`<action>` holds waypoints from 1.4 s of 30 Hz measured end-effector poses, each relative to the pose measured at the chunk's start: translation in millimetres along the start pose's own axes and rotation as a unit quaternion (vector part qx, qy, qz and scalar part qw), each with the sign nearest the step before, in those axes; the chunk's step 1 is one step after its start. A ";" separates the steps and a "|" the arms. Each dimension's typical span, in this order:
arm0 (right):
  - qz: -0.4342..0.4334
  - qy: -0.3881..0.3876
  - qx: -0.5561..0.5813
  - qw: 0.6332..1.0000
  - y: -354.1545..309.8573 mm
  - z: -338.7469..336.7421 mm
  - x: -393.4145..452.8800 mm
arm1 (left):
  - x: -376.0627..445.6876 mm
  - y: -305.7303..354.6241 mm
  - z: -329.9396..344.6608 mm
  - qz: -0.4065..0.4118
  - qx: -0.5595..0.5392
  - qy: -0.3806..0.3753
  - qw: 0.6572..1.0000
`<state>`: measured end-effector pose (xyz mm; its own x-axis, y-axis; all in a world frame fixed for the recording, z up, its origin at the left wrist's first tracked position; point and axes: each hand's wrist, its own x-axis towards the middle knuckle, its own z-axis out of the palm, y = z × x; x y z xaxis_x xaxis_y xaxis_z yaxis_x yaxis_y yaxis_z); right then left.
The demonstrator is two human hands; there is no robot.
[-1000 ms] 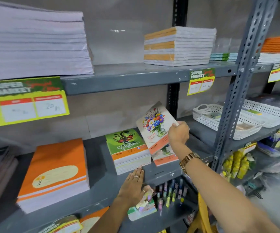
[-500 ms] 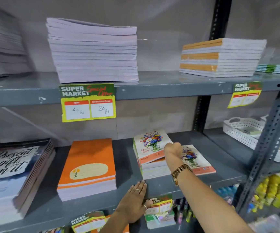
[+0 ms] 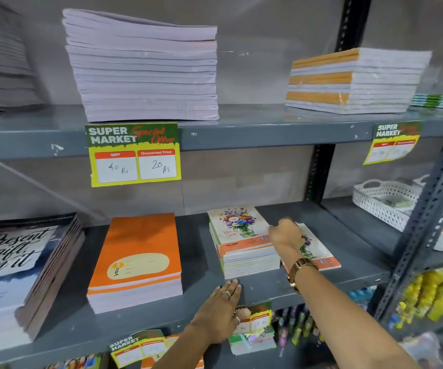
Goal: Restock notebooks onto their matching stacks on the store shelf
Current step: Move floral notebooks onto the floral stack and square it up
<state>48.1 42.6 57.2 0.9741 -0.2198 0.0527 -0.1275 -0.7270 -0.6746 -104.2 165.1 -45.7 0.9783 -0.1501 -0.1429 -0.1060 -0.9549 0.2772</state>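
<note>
A floral-cover notebook (image 3: pixel 237 227) lies flat on top of a short notebook stack (image 3: pixel 249 265) on the middle grey shelf (image 3: pixel 321 284). A second floral notebook (image 3: pixel 319 251) lies flat just to the right, partly hidden by my wrist. My right hand (image 3: pixel 285 234) is blurred, fingers curled, at the right edge of the top floral notebook; whether it grips it is unclear. My left hand (image 3: pixel 219 315) rests flat on the shelf's front edge, fingers spread and holding nothing. To the left sits an orange notebook stack (image 3: pixel 140 251).
The upper shelf carries a tall lavender notebook stack (image 3: pixel 143 75) and an orange-spined stack (image 3: pixel 353 81). A yellow price tag (image 3: pixel 134 155) hangs below. Dark-covered books (image 3: pixel 15 267) sit far left. A white basket (image 3: pixel 390 203) and a perforated post (image 3: pixel 433 214) stand right.
The floral notebook, held tilted in my right hand a second ago, now lies flat on the stack over the green cover. My right hand has slid to its right edge. The view has panned left.
</note>
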 end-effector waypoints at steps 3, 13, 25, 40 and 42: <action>-0.005 0.022 -0.015 1.000 19.5 -11.2 7.5 | 10.8 11.3 0.7 0.019 0.005 -0.004 1.000; 0.025 0.004 -0.090 0.996 89.7 -50.7 30.8 | 54.5 53.3 8.4 0.066 0.030 -0.012 0.997; 0.054 -0.102 -0.134 0.984 131.2 -44.2 60.8 | 98.4 88.4 13.8 0.079 0.047 0.006 0.996; 0.087 -0.126 -0.137 0.979 128.4 -27.1 92.0 | 98.6 86.4 16.7 0.095 0.069 0.007 0.993; 0.119 -0.114 -0.051 0.985 127.4 -25.9 91.9 | 98.0 85.9 15.8 0.096 0.068 0.001 0.993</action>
<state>116.5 -87.1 -4.8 0.9292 -0.2488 -0.2732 -0.3647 -0.7360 -0.5703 -20.2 64.3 -50.9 0.9378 -0.3329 -0.0983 -0.3139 -0.9343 0.1691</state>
